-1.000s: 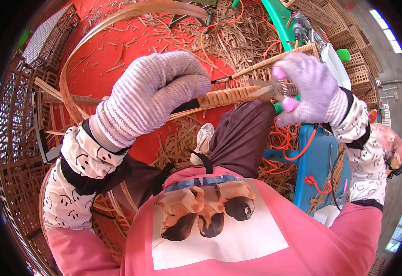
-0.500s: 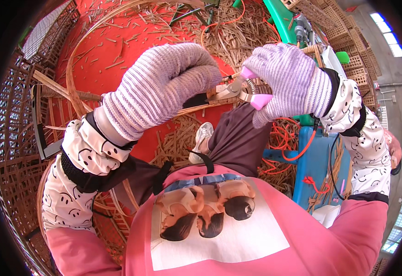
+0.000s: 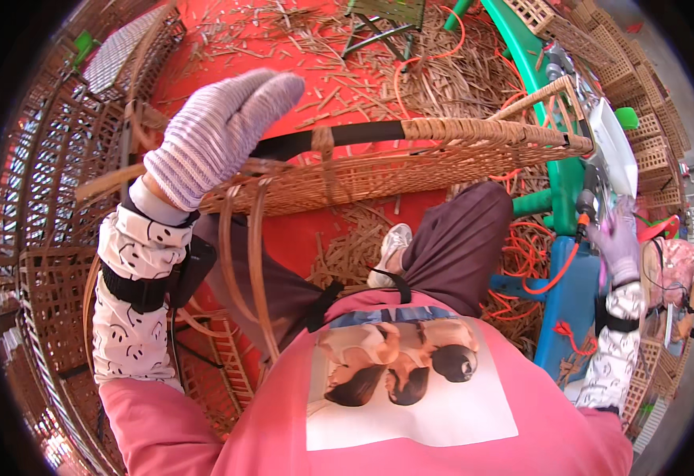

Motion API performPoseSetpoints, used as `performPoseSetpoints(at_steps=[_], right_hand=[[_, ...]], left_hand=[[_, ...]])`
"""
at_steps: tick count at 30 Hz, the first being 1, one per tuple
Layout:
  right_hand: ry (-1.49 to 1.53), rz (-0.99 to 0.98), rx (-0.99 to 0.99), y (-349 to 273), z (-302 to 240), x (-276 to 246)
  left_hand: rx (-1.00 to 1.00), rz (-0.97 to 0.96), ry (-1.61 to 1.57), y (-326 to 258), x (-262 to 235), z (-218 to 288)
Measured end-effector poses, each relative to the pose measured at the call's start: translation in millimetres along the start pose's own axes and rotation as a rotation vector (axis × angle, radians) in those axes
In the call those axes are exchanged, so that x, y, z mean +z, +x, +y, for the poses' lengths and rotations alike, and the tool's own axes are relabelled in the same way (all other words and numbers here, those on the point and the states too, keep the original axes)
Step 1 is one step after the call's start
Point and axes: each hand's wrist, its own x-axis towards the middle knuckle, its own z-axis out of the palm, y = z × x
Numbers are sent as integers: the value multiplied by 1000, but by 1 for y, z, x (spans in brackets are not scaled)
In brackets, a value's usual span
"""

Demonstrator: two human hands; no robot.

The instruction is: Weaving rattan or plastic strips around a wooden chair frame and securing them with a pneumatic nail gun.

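My left hand [image 3: 221, 131], in a striped lilac-and-white knit glove, is over the left end of a woven rattan panel [image 3: 363, 170]. Its fingers stretch out side by side beyond the panel's edge; the thumb and palm are hidden. The panel lies across in front of my knees, its rim wrapped with cane on the right and bare black at the middle. Long loose cane strips [image 3: 258, 262] hang from its left part. Far to the right, my gloved right hand [image 3: 620, 246] is smeared by motion beside a blue stool [image 3: 557, 278], near a hose-fed power tool [image 3: 589, 194].
Green tubing [image 3: 567, 190] and a white tray [image 3: 613, 143] stand at the right. An orange hose [image 3: 549, 289] loops over cane scraps [image 3: 474, 79] on the red floor. Stacked woven baskets [image 3: 53, 174] line the left. A folding stool [image 3: 386, 16] stands ahead.
My right hand, which held pink-handled pliers at the panel, has swung out to the right. My left hand has shifted left and straightened its fingers, and more of the panel shows.
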Motion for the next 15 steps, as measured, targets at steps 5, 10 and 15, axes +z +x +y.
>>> performPoseSetpoints(at_steps=[5,10,15], right_hand=[[-250,-317,644,-65,121,66],[-173,35,420,-50,123,72],[432,315,-439,27,-27,29]], left_hand=[[45,-187,420,-9,-22,15],[-61,-261,1057,-2,-34,32],[365,-364,1343,38,-5,89]])
